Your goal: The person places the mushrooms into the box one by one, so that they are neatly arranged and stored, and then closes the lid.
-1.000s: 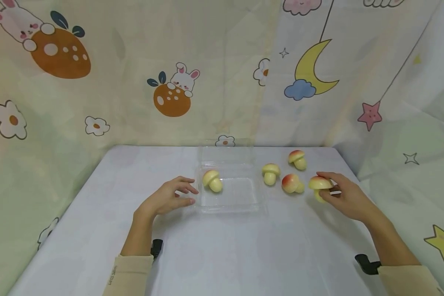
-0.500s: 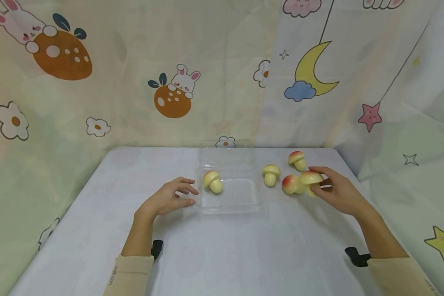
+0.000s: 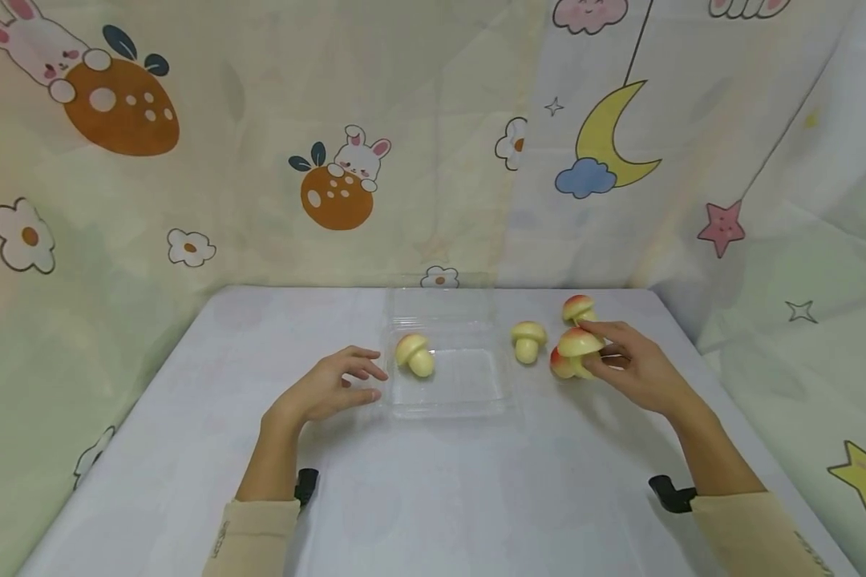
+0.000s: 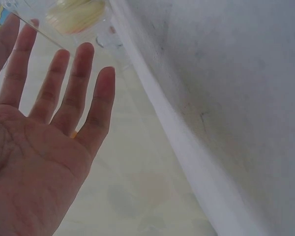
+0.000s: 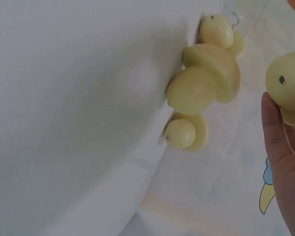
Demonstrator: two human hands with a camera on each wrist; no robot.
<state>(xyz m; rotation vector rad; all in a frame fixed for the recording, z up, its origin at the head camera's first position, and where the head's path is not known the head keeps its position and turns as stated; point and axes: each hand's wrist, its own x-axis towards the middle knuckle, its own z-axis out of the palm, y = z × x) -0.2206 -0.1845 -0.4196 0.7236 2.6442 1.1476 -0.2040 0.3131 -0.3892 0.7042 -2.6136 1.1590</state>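
Note:
A toy mushroom (image 3: 579, 342) with a red-tinged yellow cap is pinched between the thumb and fingers of my right hand (image 3: 638, 365), held off the table in the right wrist view. Behind it in the head view, another mushroom (image 3: 561, 365) is partly covered. My left hand (image 3: 325, 385) has its fingers loosely extended at the left side of a clear plastic box (image 3: 469, 407), its fingertips right at the wall. Inside that box, toward the left, lies one mushroom (image 3: 414, 355). The left wrist view shows the palm and spread fingers (image 4: 78, 88) holding nothing.
To the right of the box a mushroom (image 3: 528, 341) sits on the white table (image 3: 433, 497). Farther back is another mushroom (image 3: 577, 308), just beyond my right fingers. The box's clear lid (image 3: 440, 303) stands raised at the back, near the patterned curtain (image 3: 260, 160).
My right hand has carried its mushroom leftward across the table, so that it now overlaps the mushroom lying there. My left hand has stayed beside the box.

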